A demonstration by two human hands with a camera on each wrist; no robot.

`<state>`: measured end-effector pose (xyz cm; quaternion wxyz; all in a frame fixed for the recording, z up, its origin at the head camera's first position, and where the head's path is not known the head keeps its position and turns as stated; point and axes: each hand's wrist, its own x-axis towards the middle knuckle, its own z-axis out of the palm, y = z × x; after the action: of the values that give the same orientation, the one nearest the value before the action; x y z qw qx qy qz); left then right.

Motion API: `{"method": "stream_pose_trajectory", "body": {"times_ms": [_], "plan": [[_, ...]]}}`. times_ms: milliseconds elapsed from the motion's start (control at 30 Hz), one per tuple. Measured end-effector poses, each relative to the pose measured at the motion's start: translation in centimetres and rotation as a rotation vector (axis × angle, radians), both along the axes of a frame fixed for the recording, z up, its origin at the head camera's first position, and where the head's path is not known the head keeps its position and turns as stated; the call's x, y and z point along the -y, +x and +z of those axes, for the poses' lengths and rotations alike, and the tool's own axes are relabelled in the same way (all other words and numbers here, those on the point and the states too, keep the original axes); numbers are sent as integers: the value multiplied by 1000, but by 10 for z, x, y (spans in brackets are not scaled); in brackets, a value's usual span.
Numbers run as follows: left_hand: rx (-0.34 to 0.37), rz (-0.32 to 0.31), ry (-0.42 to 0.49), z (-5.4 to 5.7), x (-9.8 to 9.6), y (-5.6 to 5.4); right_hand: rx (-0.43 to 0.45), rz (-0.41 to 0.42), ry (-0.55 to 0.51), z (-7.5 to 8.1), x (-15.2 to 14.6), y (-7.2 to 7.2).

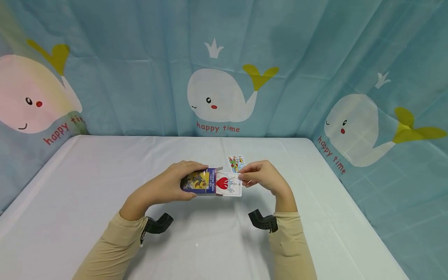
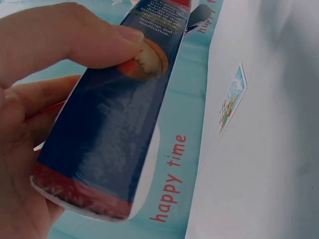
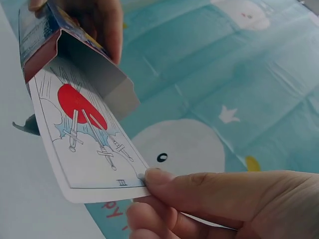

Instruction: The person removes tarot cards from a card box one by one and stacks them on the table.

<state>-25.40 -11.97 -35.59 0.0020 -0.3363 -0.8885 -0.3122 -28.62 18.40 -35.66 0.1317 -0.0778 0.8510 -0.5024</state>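
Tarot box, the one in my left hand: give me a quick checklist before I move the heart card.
1. Left hand gripping the tarot box: ok.
2. Right hand pinching the heart card at a corner: ok.
3. Box end facing the right hand open: ok.
4. Heart card fully out: not ok, partly inside.
5. Second card lying on the table: ok.
6. More cards inside: cannot tell.

I see a dark blue box [image 1: 201, 182] marked "Universal Waite" slightly below the centre of the head view, held sideways, its picture side up and its open end toward the right. From this opening sticks out partly one white-bordered card [image 1: 230, 185], face up, with red heart, three swords and numeral III.
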Motion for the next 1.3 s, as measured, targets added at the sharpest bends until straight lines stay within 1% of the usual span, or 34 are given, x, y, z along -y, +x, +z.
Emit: {"method": "stream_pose_trajectory", "body": {"times_ms": [133,367,533,633,700,800,967,1033,1133,1200,1300], "plan": [[3,7,3,0,2,0,-7,12,-14,0,-5,0],[0,20,6,2,7,-1,-11,-11,-55,2,-21,1],[-8,20,13,3,9,-2,13,-18,-92,2,-32,1],[-6,21,21,3,10,-2,21,-41,-113,1,-36,0],[-2,20,26,3,11,-2,11,-64,-131,0,-38,0],[-3,17,26,3,11,-2,-6,-135,-174,-2,-37,-2],[2,17,26,4,10,-2,-11,-322,-275,-10,-28,-8],[4,16,26,4,9,-2,-3,-406,-323,-15,-24,-11],[6,15,29,4,8,-2,11,-509,-408,-25,-17,-15],[9,14,32,4,8,-1,20,-560,-456,-32,-13,-17],[14,15,34,4,8,0,35,-614,-495,-44,-6,-21]]}}
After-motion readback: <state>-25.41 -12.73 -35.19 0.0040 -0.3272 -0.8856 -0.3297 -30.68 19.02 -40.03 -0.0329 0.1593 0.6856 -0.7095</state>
